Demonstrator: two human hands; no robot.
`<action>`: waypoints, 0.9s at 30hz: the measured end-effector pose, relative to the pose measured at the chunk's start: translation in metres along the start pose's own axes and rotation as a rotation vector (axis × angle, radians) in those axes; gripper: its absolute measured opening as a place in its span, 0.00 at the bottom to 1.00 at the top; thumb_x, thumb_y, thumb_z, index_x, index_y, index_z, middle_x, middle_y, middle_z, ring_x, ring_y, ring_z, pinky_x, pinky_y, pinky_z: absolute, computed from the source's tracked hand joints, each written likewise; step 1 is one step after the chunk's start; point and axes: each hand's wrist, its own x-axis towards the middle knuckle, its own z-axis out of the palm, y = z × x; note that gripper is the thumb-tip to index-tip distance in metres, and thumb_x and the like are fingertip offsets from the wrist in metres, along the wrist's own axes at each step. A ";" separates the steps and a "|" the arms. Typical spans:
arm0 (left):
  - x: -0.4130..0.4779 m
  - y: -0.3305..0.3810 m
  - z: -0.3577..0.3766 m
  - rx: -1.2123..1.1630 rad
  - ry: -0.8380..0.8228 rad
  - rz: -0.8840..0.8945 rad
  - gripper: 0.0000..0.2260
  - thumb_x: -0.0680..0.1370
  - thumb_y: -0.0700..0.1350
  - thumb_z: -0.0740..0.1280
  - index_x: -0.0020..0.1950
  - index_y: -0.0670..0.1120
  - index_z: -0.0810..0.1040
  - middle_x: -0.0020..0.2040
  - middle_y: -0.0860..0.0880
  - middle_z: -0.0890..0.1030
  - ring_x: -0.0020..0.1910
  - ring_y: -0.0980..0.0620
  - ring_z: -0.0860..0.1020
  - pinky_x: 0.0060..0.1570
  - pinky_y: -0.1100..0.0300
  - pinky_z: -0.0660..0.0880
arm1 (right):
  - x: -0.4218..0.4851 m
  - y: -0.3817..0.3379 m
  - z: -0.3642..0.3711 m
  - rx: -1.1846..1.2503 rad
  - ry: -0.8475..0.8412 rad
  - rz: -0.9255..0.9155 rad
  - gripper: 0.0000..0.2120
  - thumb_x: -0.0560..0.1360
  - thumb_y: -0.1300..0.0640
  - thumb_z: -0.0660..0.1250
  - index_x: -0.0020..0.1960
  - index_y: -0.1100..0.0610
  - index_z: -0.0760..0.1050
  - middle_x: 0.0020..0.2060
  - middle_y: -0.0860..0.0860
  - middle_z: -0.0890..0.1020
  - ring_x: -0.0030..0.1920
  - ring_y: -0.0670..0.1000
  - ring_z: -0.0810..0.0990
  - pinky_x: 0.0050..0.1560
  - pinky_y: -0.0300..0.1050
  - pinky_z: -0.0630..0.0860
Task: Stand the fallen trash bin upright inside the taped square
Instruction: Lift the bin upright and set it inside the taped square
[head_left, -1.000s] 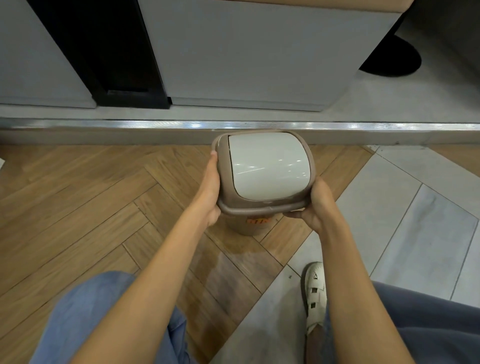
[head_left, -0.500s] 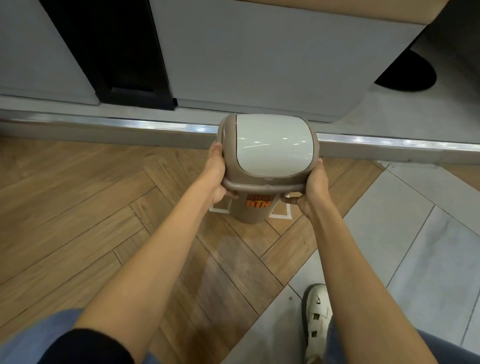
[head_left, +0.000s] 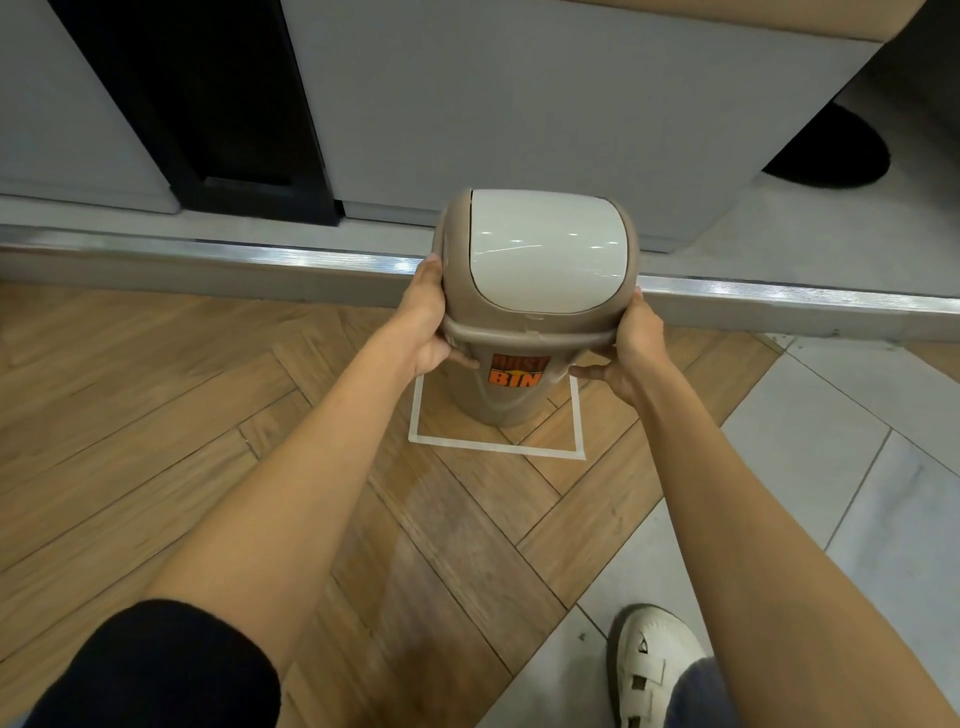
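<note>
The trash bin (head_left: 511, 387) is gripped upright under its rim by the left hand (head_left: 428, 332) and right hand (head_left: 626, 348), base within the taped square (head_left: 496, 444) toward its far edge; placement step judged; release is called for next.

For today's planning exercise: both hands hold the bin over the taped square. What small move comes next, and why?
Probably let go: the taupe plastic swing-lid bin looks upright with its base inside the white taped square, while the left hand and right hand grip its rim.
</note>
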 end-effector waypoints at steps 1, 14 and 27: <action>0.002 0.001 0.002 0.003 0.001 0.005 0.20 0.83 0.58 0.48 0.75 0.59 0.61 0.65 0.43 0.77 0.54 0.36 0.78 0.48 0.23 0.70 | 0.003 -0.002 0.000 0.003 -0.002 0.002 0.14 0.81 0.48 0.46 0.57 0.48 0.69 0.61 0.54 0.75 0.62 0.60 0.74 0.53 0.70 0.74; 0.010 0.005 0.008 0.011 0.022 0.013 0.21 0.82 0.60 0.50 0.73 0.56 0.65 0.63 0.42 0.77 0.58 0.34 0.76 0.35 0.29 0.75 | 0.011 -0.012 0.000 -0.029 -0.002 -0.021 0.14 0.80 0.52 0.47 0.51 0.46 0.71 0.56 0.53 0.77 0.59 0.60 0.75 0.47 0.66 0.77; 0.020 0.005 0.008 0.170 0.164 0.044 0.21 0.80 0.60 0.52 0.63 0.52 0.77 0.57 0.47 0.83 0.56 0.45 0.79 0.61 0.43 0.73 | 0.024 -0.015 -0.017 -0.108 -0.025 0.046 0.13 0.79 0.48 0.54 0.52 0.52 0.75 0.45 0.51 0.80 0.54 0.56 0.78 0.57 0.61 0.73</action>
